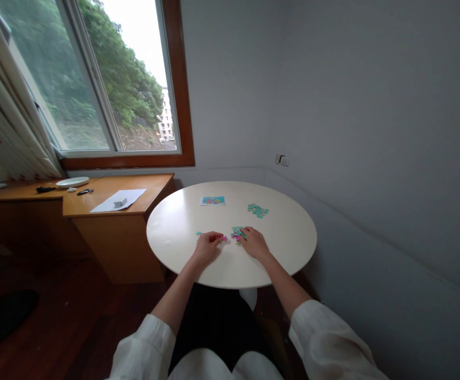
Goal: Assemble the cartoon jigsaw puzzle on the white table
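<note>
On the round white table (174,248), my left hand (206,247) has its thumb and fingers pinched at a pink puzzle piece (224,238). A small teal puzzle piece (198,233) lies just beyond that hand. My right hand (255,244) is curled over a cluster of teal and pink puzzle pieces (236,233), its fingertips on them and partly hiding them. A narrow gap separates the two hands. Further back on the right is a loose heap of teal puzzle pieces (257,210). A small colourful picture card (213,201) lies flat at the back.
To the left, a wooden desk (111,221) carries a white sheet of paper (119,200) with a small white box (120,202), a white plate (72,182) and small dark items. Grey walls with a socket (284,161) stand behind and to the right. A window is at the upper left.
</note>
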Demonstrator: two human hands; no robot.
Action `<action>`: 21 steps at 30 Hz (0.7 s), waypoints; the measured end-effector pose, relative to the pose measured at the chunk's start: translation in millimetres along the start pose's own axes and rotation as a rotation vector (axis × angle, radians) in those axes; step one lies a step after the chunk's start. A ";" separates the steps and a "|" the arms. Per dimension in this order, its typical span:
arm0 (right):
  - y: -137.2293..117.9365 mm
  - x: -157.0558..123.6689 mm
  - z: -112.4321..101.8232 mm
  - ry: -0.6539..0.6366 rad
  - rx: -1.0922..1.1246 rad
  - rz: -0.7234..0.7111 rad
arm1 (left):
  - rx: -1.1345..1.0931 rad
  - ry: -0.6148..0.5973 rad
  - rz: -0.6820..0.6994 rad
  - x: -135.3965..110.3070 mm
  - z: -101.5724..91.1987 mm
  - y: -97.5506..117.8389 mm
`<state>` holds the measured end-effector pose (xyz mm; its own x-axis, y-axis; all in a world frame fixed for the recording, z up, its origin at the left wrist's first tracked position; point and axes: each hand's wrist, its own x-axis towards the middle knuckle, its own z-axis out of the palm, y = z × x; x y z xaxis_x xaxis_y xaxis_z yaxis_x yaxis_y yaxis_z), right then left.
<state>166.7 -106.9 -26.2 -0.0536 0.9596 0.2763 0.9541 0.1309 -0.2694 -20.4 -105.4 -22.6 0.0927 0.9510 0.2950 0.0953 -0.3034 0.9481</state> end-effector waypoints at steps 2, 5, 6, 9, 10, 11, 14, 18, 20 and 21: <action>0.6 0.6 1.3 0.002 0.000 0.004 | 0.079 -0.007 0.019 0.0 1.6 -0.3; 1.1 1.2 2.9 0.004 -0.004 0.011 | 0.215 -0.027 0.062 -0.7 7.2 0.2; 1.2 1.3 3.2 0.005 -0.006 0.009 | 0.255 -0.036 0.077 -0.9 10.1 0.5; 1.2 1.0 3.3 0.011 -0.010 -0.003 | 0.345 -0.055 0.101 -0.8 21.0 1.4; 1.2 0.8 3.3 0.012 -0.011 -0.004 | 0.365 -0.054 0.097 -0.4 24.6 1.7; 1.1 0.7 3.1 0.013 -0.011 -0.003 | 0.384 -0.050 0.090 0.1 27.9 2.1; 0.6 0.3 2.5 0.012 -0.008 -0.007 | 0.443 -0.018 0.069 1.8 34.3 4.0; 0.1 0.2 1.6 0.007 -0.009 -0.008 | 0.526 0.012 0.074 3.6 37.1 6.1; 0.1 0.4 1.7 0.006 -0.009 -0.008 | 0.548 0.008 0.073 4.2 37.7 6.2; 0.1 0.6 1.9 0.009 -0.008 -0.008 | 0.555 0.005 0.070 4.5 38.0 6.0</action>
<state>166.1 -105.8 -27.9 -0.0591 0.9562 0.2866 0.9560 0.1368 -0.2593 18.3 -105.2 -20.1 0.1124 0.9274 0.3567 0.5968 -0.3500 0.7220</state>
